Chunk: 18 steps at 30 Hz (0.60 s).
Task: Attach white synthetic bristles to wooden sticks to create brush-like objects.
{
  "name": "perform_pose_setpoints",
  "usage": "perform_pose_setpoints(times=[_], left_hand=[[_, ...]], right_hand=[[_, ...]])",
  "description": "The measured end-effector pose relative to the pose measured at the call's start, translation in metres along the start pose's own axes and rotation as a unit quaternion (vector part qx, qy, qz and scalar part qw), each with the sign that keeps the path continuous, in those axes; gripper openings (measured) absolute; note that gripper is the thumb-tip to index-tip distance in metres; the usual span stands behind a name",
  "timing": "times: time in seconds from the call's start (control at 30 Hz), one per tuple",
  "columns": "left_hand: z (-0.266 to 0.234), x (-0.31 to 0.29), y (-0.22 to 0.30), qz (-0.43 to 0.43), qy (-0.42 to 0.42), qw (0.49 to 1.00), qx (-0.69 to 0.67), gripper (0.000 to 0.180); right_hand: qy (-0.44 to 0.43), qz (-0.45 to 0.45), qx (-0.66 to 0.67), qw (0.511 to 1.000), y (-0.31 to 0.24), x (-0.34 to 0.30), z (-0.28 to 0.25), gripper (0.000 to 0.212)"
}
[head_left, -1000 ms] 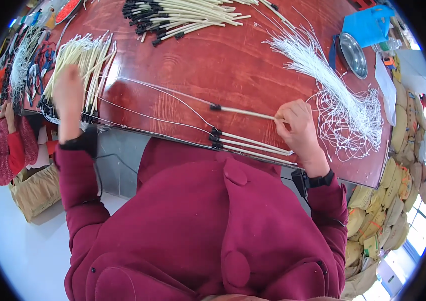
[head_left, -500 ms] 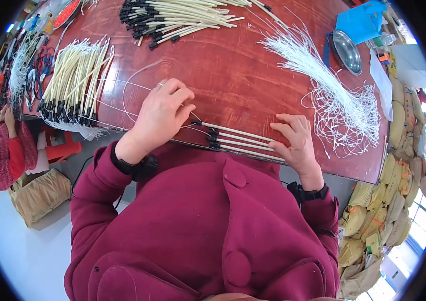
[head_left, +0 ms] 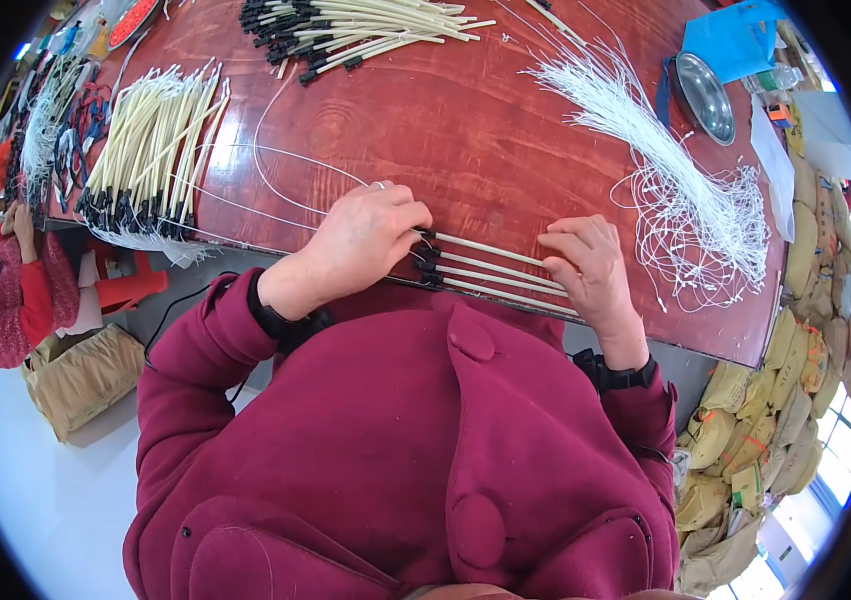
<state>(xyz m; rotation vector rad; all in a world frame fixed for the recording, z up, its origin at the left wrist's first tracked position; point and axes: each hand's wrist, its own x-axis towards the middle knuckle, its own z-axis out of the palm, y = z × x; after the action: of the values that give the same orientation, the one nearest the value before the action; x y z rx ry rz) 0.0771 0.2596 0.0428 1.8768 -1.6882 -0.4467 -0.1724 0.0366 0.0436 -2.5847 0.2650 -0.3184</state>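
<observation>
Several pale thin sticks with black ends [head_left: 505,270] lie side by side at the table's near edge, between my hands. My left hand [head_left: 365,235] is closed in a pinch beside the black end of the farthest stick. A thin white cord [head_left: 295,160] loops over the table and runs into that hand; its fingers partly hide what they grip. At the sticks' right ends is my right hand [head_left: 593,270], its fingers curled and its thumb and forefinger closed about the farthest stick's end.
Black-ended sticks lie in a bundle [head_left: 160,145] at the left and a pile [head_left: 365,30] at the back. White cords [head_left: 685,190] sprawl at the right, by a metal dish [head_left: 705,98] and a blue bag [head_left: 730,42]. Another person [head_left: 20,290] sits at the far left.
My left hand has moved right, up to the sticks' black ends, drawing the white cord along. The right hand's fingers have come closer to its thumb at the stick ends.
</observation>
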Motion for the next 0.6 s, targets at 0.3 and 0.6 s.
perform_pose_setpoints(times=[0.3, 0.6], left_hand=[[0.002, 0.001, 0.005, 0.037, -0.065, 0.997, -0.028, 0.015], [0.011, 0.143, 0.015, 0.153, -0.014, 0.981, 0.119, 0.019]], right_hand=[[-0.045, 0.009, 0.065, 0.997, -0.006, -0.010, 0.000, 0.020], [0.070, 0.060, -0.038, 0.995, 0.009, -0.002, -0.013, 0.040]])
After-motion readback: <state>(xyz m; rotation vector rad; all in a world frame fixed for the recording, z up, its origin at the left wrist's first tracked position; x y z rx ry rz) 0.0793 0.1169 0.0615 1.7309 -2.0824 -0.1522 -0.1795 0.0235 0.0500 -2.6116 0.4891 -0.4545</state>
